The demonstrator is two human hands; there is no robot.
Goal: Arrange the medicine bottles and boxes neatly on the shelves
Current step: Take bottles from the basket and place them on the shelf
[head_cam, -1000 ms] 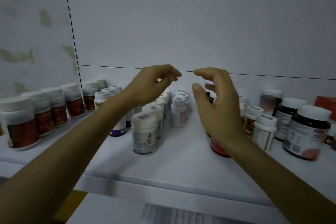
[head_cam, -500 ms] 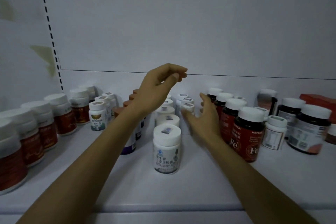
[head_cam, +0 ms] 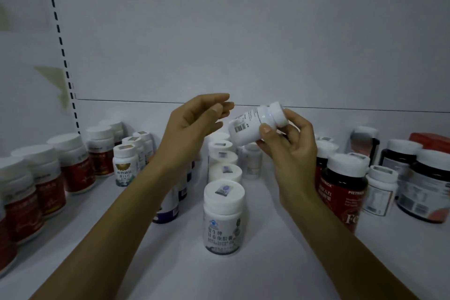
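Observation:
My right hand holds a small white bottle tilted on its side above the shelf, cap pointing right, barcode facing me. My left hand hovers just left of it, fingers loosely curled, holding nothing. Below the hands a row of white bottles runs back from the front one. Dark red bottles with white caps stand to the right. Red-labelled bottles line the left side.
A white bottle with a green label stands left of my left arm, a purple-banded bottle partly hidden behind it. Large dark bottles and a red box sit at far right. White back panel behind.
My right hand went from reaching low among the bottles to lifting a small white bottle up near my left hand. My left hand stayed raised, fingers a little more spread.

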